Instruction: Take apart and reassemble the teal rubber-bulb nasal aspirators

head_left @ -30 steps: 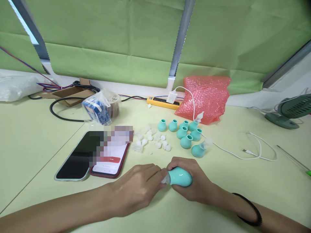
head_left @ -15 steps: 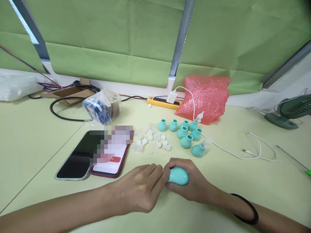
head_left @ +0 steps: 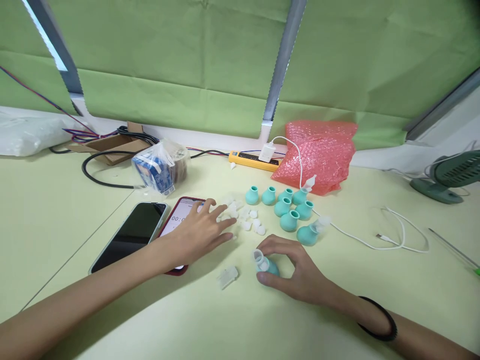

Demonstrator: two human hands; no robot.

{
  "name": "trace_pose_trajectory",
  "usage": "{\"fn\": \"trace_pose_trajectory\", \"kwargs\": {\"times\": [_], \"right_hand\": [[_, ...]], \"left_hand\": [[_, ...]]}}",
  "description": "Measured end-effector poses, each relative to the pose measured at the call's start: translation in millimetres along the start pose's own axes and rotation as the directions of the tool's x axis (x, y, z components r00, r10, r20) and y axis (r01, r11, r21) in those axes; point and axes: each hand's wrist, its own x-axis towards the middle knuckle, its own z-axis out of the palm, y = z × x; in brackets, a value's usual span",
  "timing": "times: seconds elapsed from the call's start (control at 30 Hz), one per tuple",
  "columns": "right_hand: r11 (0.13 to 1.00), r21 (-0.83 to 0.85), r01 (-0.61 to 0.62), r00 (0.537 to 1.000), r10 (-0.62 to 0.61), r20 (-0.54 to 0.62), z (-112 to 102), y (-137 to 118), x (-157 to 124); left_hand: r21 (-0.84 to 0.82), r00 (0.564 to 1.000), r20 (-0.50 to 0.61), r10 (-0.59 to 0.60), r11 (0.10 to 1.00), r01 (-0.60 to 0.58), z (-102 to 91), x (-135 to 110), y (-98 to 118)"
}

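Observation:
My right hand (head_left: pixel 290 267) curls its thumb and fingers round a teal squeeze bulb (head_left: pixel 273 270). A clear plastic tube-like fitting (head_left: pixel 258 257) sits in the bulb's mouth, tilted toward the left. My left hand (head_left: pixel 200 232) is spread with nothing in it, over the red-cased phone (head_left: pixel 176 215) and beside a pile of small white and clear plastic pieces (head_left: pixel 245 225). On the table between the hands lies a separate clear plastic piece (head_left: pixel 228 276). Several other teal bulbs (head_left: pixel 290 220) stand upright beyond my right hand; one bulb (head_left: pixel 307 235) lies tilted with a clear fitting in it.
A dark-screened phone (head_left: pixel 129 237) lies at the left. Behind are a bagged blue package (head_left: pixel 155 167), a yellow power strip (head_left: pixel 247 160) and pink bubble wrap (head_left: pixel 318 157). To the right are a white cable (head_left: pixel 360 243), a screwdriver (head_left: pixel 453 250) and a green fan (head_left: pixel 442 177).
My hands have parted. The left has opened and moved up and left over the phone. The bulb in my right hand has turned, showing its clear fitting; a clear piece now shows on the table.

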Motion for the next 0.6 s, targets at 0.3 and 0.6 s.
{"fn": "trace_pose_trajectory", "kwargs": {"times": [0.3, 0.6], "right_hand": [[1.000, 0.000, 0.011, 1.000, -0.011, -0.024, 1, 2, 0], [1.000, -0.029, 0.006, 0.998, -0.008, -0.064, -1, 3, 1]], "left_hand": [[0.123, 0.999, -0.045, -0.016, 0.992, 0.021, 31.9, -5, 8], [-0.023, 0.996, 0.002, 0.090, 0.996, -0.090, 29.7, -2, 5]]}}
